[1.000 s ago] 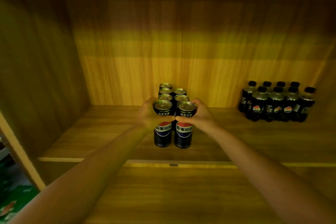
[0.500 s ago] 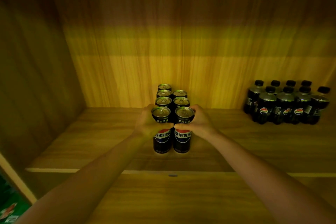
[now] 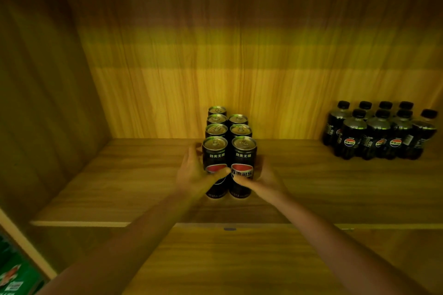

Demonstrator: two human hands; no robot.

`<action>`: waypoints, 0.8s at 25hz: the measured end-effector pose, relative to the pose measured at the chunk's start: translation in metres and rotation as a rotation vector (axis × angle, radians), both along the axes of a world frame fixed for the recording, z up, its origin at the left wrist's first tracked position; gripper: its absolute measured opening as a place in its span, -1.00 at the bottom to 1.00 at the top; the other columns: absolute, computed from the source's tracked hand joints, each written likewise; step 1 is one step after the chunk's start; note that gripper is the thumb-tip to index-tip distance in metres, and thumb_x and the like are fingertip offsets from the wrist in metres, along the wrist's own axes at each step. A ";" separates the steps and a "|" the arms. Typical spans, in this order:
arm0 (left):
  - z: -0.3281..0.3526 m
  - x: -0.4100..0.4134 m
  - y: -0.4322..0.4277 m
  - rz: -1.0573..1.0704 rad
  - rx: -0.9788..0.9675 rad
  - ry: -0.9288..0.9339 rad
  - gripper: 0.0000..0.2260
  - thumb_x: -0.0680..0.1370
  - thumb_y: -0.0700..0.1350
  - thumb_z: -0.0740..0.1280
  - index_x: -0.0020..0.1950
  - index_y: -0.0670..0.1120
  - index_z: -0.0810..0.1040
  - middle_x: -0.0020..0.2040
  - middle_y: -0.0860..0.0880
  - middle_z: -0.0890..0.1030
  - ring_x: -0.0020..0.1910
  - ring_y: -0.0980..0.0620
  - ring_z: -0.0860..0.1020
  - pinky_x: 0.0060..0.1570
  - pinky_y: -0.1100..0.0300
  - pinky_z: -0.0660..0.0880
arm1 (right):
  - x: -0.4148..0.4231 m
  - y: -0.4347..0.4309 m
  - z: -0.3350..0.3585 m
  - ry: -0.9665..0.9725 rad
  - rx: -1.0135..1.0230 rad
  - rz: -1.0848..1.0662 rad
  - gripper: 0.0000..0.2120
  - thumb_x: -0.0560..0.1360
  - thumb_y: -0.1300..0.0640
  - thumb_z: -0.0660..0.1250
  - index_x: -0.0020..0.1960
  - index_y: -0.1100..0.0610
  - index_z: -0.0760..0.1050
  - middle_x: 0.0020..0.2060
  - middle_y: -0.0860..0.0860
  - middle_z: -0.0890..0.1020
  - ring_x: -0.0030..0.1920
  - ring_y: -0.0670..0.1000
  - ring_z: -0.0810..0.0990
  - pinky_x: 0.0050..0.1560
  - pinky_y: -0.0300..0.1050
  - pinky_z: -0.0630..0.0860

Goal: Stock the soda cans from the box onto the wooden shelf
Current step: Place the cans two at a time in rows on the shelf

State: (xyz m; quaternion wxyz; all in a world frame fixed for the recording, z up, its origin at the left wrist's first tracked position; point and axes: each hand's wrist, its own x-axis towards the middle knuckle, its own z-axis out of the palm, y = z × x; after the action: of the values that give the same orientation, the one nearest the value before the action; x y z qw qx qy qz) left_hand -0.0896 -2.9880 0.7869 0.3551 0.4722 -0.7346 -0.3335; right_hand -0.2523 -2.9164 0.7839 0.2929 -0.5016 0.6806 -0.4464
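Black soda cans stand in two rows on the wooden shelf, running from the back panel toward me. The left front can and the right front can stand upright on the board, side by side. My left hand wraps the left front can at mid height, thumb across its red logo. My right hand holds the right front can low down, a finger lying across its front. Several more cans line up behind them.
A cluster of several black soda bottles stands at the back right of the shelf. The cabinet's left wall closes that side. A lower wooden panel lies below the shelf edge. Green packaging shows at the bottom left corner.
Both hands have slid down from the tops of the two front cans to their middles. The cans now rest on the shelf against the rows behind.
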 end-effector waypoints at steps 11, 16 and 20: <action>-0.053 0.000 0.007 0.078 -0.064 -0.403 -0.48 0.42 0.17 0.32 0.30 -0.05 0.39 0.30 -0.05 0.49 0.31 -0.03 0.39 0.33 0.03 0.21 | 0.006 -0.002 -0.048 0.293 0.008 -0.059 -0.42 0.38 -0.02 0.40 0.30 0.17 0.33 0.25 0.12 0.50 0.25 0.09 0.46 0.21 -0.02 0.44; -0.056 0.000 0.005 0.072 -0.095 -0.434 -0.45 0.44 0.18 0.30 0.35 -0.05 0.34 0.34 -0.06 0.44 0.35 -0.04 0.35 0.35 0.03 0.19 | 0.005 -0.004 -0.054 0.316 0.002 -0.083 -0.41 0.37 -0.07 0.40 0.29 0.16 0.33 0.24 0.12 0.51 0.24 0.09 0.47 0.19 0.03 0.47; -0.055 0.001 0.001 0.042 -0.091 -0.488 -0.40 0.46 0.19 0.27 0.42 -0.05 0.26 0.41 -0.07 0.34 0.41 -0.05 0.27 0.38 0.02 0.14 | 0.005 -0.005 -0.056 0.337 -0.006 -0.096 -0.42 0.37 -0.08 0.40 0.27 0.17 0.35 0.21 0.12 0.53 0.22 0.09 0.49 0.14 -0.03 0.48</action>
State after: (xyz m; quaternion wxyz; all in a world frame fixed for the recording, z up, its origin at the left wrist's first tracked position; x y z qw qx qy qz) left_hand -0.0889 -2.9865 0.7319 0.1951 0.5375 -0.8028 -0.1689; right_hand -0.2477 -2.9212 0.7274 0.1514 -0.5372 0.7420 -0.3713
